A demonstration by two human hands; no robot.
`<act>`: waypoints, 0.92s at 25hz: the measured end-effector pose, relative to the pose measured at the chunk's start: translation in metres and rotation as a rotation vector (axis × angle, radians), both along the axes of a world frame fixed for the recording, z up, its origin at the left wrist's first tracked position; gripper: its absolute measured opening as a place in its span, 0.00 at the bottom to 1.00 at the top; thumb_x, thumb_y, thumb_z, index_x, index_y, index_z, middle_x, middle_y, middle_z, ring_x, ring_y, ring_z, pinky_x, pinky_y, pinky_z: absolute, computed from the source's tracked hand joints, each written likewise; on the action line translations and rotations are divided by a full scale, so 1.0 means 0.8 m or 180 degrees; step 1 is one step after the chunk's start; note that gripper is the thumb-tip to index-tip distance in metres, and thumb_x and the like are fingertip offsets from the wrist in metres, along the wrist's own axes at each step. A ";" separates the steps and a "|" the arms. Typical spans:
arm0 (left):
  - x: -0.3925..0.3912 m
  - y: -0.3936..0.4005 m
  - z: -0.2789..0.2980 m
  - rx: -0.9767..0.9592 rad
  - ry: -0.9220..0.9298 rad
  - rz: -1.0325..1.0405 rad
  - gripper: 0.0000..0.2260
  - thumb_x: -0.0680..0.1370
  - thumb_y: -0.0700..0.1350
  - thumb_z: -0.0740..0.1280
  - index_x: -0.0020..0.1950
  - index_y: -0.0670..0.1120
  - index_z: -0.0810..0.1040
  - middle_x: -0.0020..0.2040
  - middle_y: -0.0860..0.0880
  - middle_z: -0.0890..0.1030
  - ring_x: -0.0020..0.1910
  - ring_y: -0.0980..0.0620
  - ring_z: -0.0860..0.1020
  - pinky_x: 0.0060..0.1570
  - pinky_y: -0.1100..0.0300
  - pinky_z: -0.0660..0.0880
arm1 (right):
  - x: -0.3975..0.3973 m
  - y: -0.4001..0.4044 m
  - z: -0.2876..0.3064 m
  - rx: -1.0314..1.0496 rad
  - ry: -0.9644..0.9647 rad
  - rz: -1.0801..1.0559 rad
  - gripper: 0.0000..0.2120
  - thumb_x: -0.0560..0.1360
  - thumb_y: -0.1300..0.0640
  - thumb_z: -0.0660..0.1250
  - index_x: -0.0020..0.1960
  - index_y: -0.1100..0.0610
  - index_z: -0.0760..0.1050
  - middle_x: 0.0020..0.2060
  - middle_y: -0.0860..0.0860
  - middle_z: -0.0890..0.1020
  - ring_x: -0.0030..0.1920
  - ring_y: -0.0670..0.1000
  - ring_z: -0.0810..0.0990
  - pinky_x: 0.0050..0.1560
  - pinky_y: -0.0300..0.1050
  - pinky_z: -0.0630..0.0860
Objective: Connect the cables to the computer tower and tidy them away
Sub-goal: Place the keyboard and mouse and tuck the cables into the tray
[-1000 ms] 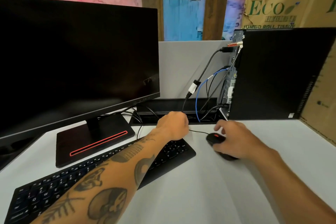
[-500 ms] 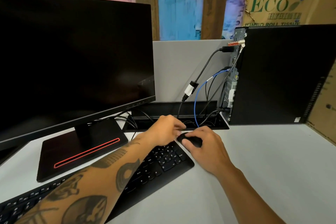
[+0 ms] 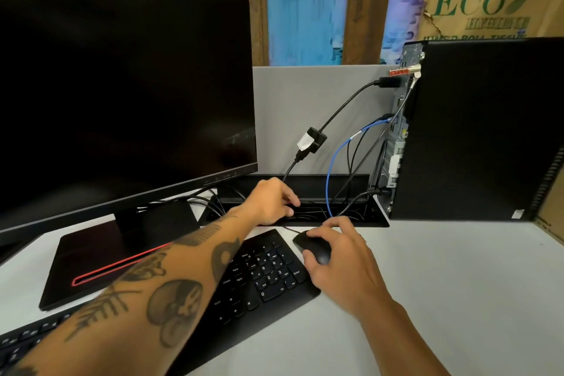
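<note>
Beside keyboard (image 3: 262,278), right hand (image 3: 341,262) curled around mouse (image 3: 312,247); left hand (image 3: 271,201) among tray cables (image 3: 308,212), grip unclear.

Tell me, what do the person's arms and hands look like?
Both arms are bare, with no sleeves showing. The left forearm has dark tattoos: round shapes, a leafy branch and striped bands near the wrist. The left hand and right hand wear no gloves, and no rings or watch show.
</note>
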State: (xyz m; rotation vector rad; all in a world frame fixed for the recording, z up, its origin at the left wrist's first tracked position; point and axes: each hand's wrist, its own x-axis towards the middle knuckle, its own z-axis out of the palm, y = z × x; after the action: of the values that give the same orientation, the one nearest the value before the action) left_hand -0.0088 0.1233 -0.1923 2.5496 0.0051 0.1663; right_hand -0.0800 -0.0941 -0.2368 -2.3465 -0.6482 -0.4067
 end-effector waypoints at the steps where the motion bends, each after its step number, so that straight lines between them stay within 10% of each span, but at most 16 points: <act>1: -0.008 0.011 0.010 -0.0119 0.0008 -0.0013 0.11 0.73 0.34 0.79 0.51 0.47 0.88 0.53 0.50 0.87 0.53 0.56 0.86 0.60 0.60 0.81 | -0.001 0.001 0.002 -0.0024 -0.0008 -0.0001 0.17 0.75 0.44 0.70 0.63 0.44 0.79 0.60 0.38 0.68 0.52 0.49 0.78 0.54 0.44 0.78; 5: -0.030 0.032 0.019 0.0204 -0.0124 0.0233 0.06 0.71 0.43 0.82 0.45 0.50 0.89 0.42 0.55 0.87 0.45 0.59 0.83 0.54 0.61 0.80 | -0.006 0.002 0.005 0.0001 -0.0030 0.0074 0.16 0.76 0.44 0.70 0.63 0.43 0.79 0.61 0.37 0.69 0.53 0.49 0.76 0.55 0.42 0.76; 15: 0.016 -0.032 -0.003 0.0478 0.1658 -0.0395 0.28 0.84 0.65 0.52 0.71 0.50 0.79 0.75 0.48 0.75 0.75 0.47 0.70 0.77 0.47 0.62 | 0.003 0.003 0.001 0.0080 0.0009 0.0108 0.19 0.74 0.42 0.70 0.65 0.43 0.78 0.60 0.36 0.67 0.53 0.49 0.78 0.56 0.47 0.78; 23: -0.001 -0.024 0.025 0.0790 0.1790 -0.0721 0.23 0.86 0.60 0.55 0.79 0.54 0.70 0.79 0.51 0.71 0.78 0.49 0.67 0.79 0.48 0.59 | 0.002 0.004 0.007 0.0016 0.0084 0.0108 0.18 0.76 0.41 0.68 0.64 0.42 0.77 0.58 0.37 0.66 0.52 0.48 0.77 0.54 0.43 0.77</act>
State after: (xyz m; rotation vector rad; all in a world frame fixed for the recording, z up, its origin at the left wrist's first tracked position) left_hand -0.0099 0.1045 -0.1719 2.7290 -0.0919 -0.6751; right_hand -0.0782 -0.0908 -0.2310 -2.3290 -0.6726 -0.3612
